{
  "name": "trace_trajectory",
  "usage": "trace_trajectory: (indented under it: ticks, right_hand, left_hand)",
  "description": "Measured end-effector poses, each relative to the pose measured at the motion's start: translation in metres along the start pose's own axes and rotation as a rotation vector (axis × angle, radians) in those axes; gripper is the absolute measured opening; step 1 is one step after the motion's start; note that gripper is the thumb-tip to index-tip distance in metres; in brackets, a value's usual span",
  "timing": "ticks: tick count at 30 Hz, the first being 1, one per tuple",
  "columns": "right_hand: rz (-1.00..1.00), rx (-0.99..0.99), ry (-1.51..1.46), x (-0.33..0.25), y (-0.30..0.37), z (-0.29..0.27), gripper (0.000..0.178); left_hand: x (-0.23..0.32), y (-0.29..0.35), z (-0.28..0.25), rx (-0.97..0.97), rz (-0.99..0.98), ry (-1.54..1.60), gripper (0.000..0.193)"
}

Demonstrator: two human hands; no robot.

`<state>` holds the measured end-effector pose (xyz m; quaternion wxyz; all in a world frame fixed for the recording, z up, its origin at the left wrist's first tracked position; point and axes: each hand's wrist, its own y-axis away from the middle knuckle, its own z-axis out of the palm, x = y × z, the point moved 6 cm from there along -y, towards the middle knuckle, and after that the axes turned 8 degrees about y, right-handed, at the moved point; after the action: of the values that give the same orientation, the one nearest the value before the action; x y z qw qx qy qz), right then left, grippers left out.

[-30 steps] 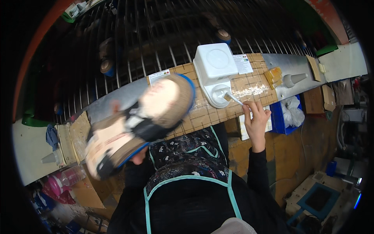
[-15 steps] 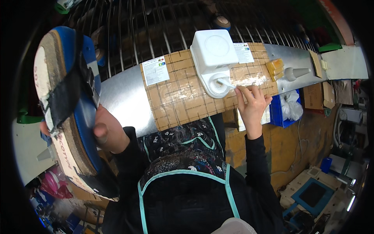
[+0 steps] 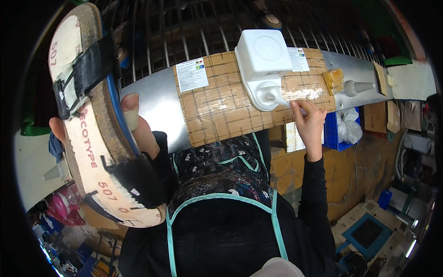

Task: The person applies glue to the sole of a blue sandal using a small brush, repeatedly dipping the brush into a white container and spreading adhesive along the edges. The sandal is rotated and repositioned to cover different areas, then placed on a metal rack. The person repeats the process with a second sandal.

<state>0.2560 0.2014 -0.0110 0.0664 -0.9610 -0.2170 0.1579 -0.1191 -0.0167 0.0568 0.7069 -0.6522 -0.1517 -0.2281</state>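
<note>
Left hand (image 3: 145,133): fingers clamping beige-soled cork sandal (image 3: 87,138), black straps (image 3: 97,64) folded under; right hand (image 3: 310,121): fingers pinching white stick (image 3: 281,102) in white plastic dispenser (image 3: 263,51) (dipping seemingly unfinished)

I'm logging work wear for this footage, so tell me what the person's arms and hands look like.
Both arms wear plain black: the left sleeve and right sleeve are long, with no markings or cables visible. The left hand and right hand are ungloved. A pale beige wrap seems to circle the left thumb; its material is unclear.
</note>
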Motion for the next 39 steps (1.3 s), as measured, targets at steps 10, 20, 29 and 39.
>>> trace_trajectory:
  ticks: [10,20,29,39]
  right_hand:
    - [0.285,-0.244,-0.866,0.013,0.015,0.028,0.020]
    - [-0.267,0.575,-0.454,-0.125,0.017,-0.087,0.025]
    - [-0.171,0.227,-0.870,-0.158,0.001,-0.031,0.016]
    - [-0.243,0.373,-0.726,-0.172,-0.025,-0.037,0.016]
  left_hand:
    - [0.025,0.077,0.070,-0.213,-0.005,0.412,0.038]
    - [0.040,0.077,0.095,-0.315,0.133,0.377,0.034]
    - [0.043,0.065,0.078,-0.351,0.163,0.342,0.044]
    - [0.050,0.059,0.066,-0.365,0.259,0.261,0.035]
